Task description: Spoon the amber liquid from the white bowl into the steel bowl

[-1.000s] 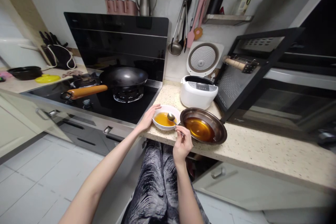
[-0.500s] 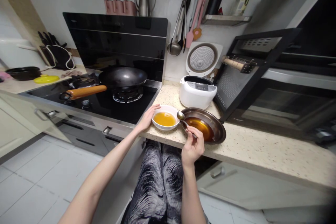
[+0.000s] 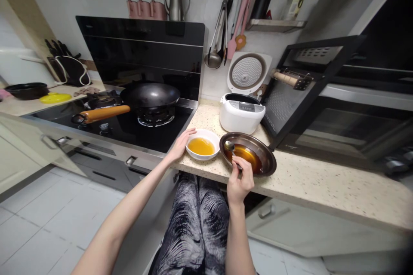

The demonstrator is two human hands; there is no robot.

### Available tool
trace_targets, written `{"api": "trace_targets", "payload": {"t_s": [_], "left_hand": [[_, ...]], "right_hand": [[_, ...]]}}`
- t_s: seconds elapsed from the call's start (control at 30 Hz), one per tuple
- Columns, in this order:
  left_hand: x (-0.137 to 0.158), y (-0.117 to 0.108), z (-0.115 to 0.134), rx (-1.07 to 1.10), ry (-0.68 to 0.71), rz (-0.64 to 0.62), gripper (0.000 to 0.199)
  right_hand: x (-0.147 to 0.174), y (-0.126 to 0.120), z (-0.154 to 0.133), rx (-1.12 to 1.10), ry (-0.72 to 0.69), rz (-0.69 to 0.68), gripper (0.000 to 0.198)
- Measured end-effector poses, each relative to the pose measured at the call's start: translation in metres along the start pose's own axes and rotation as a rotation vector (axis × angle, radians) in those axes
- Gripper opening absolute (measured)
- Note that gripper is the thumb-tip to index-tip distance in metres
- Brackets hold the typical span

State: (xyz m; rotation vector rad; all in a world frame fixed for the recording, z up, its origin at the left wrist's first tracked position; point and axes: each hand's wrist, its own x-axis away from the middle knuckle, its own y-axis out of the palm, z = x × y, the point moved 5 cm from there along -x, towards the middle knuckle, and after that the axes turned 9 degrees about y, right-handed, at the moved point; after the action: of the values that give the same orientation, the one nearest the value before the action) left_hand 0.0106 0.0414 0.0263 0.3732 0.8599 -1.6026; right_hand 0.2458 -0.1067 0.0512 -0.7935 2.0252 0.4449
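My left hand (image 3: pixel 180 145) holds the left side of a white bowl (image 3: pixel 217 141), its fingers reaching along the rim. A yellow liquid (image 3: pixel 200 147) lies in that bowl. To the right, touching or almost touching it, sits a wide metal bowl (image 3: pixel 270 161) with a darker amber liquid (image 3: pixel 248 154) inside. My right hand (image 3: pixel 241 177) pinches the handle of a metal spoon (image 3: pixel 229 145). The spoon's head is over the left part of the metal bowl; whether it touches the liquid, I cannot tell. Part of the handle is hidden by my fingers.
Behind the bowls stands a white rice cooker (image 3: pixel 241 118) with its lid up. A wok (image 3: pixel 151 94) with a wooden handle sits on the stove (image 3: pixel 129 131) to the left. An oven (image 3: pixel 342 129) borders the counter (image 3: pixel 322 189) on the right. Utensils (image 3: pixel 222 30) hang above.
My right hand has moved slightly right with the spoon. The spoon's head has gone from the gap between the bowls to over the metal bowl. My left hand stays on the white bowl.
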Motion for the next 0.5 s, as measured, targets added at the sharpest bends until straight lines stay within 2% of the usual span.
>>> {"api": "trace_targets", "payload": {"t_s": [0.33,0.5], "left_hand": [[0.0,0.0,0.0,0.005,-0.006,-0.007,0.051],[0.0,0.0,0.001,0.001,-0.005,-0.001,0.051]], "right_hand": [[0.004,0.003,0.009,0.048,-0.15,-0.274,0.041],[0.005,0.001,0.012,0.078,-0.17,-0.33,0.047]]}}
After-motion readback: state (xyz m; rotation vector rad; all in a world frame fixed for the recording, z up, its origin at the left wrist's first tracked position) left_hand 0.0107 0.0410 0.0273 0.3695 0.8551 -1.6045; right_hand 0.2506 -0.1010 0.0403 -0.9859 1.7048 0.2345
